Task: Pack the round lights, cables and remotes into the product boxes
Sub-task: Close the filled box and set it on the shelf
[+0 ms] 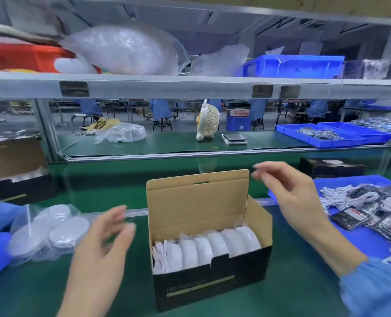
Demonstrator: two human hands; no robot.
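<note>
Standing open near the middle of the green bench mat (288, 271), a black cardboard product box (209, 282) with its brown lid flap (198, 200) raised upright, filled with a row of white round lights in clear wrap (215, 247) and a white coiled cable (161, 259) at its left end. Hovering just left of the box, clear of it, the left hand (100, 248), fingers relaxed and spread, holding nothing. Raised beside the flap's upper right corner, the right hand (288, 193), fingers loosely extended, apparently empty though blurred. Lying toward the mat's left edge, a clear plastic bag of white round lights (50, 229). Resting at the right edge, a blue plastic tray (359, 236) of bagged white cables and black remotes (373, 209).
</note>
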